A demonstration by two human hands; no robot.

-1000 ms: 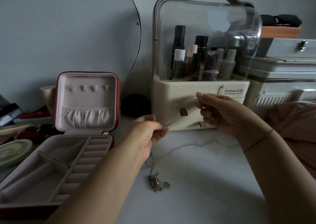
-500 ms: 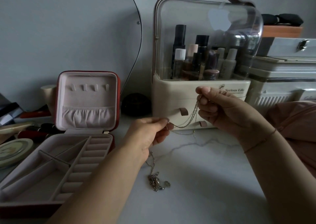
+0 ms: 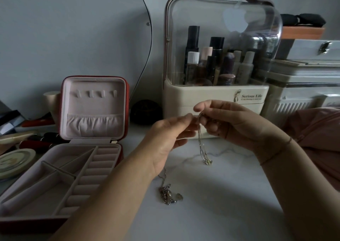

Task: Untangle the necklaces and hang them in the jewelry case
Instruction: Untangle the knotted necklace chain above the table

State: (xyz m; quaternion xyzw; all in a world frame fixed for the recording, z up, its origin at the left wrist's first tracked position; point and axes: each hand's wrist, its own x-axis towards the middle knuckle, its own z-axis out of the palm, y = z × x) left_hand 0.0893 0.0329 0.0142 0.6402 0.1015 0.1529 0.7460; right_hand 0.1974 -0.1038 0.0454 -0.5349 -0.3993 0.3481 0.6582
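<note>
A thin silver necklace (image 3: 202, 147) hangs doubled from my fingertips, its small pendant just above the white tabletop. My left hand (image 3: 169, 136) and my right hand (image 3: 226, 121) meet at its top end and both pinch the chain. A second tangled necklace (image 3: 166, 194) lies in a heap on the table below my left wrist. The red jewelry case (image 3: 92, 101) stands open at the left, its pink lid upright with several bare hooks (image 3: 95, 93) and a gathered pocket.
A cream cosmetics organizer (image 3: 217, 97) with a clear dome and several bottles stands behind my hands. White storage boxes (image 3: 301, 86) are at the right, pink fabric (image 3: 316, 130) beside my right arm. Compacts and lipsticks (image 3: 16, 159) crowd the left edge.
My hands have come together from holding the chain stretched apart. The necklace now hangs straight down in a doubled loop instead of spanning between them.
</note>
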